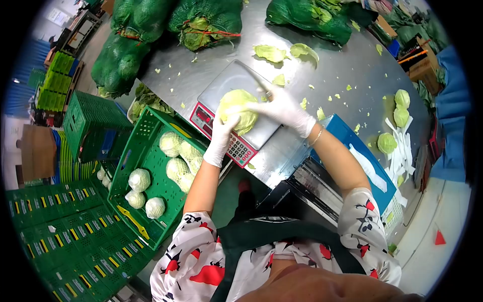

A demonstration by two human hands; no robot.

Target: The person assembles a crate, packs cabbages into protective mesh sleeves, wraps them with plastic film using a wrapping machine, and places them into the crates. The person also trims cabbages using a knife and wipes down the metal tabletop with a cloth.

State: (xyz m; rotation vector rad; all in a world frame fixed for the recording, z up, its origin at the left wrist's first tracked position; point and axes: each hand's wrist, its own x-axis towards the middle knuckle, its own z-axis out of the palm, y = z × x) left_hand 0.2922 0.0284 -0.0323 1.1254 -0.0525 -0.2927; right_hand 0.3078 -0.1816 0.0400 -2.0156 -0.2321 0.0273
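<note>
A pale green cabbage (238, 98) is above the metal pan of a red digital scale (240, 149); whether it touches the pan is unclear. My left hand (222, 137), in a white glove, grips the cabbage from its near left side. My gloved right hand (286, 109) is at its right, thumb reaching toward the cabbage. A knife (255, 76), blurred by motion, juts from my right fingers toward the far left. Loose leaves (270, 53) and small scraps lie on the steel table (332, 65) beyond the scale.
To the left, a green crate (147, 118) holds several wrapped cabbages. Full green net bags (205, 20) line the far edge. A blue tray machine (375, 156) stands at right, near several small cabbages (387, 143) and white strips (401, 151). Stacked crates (95, 123) are farther left.
</note>
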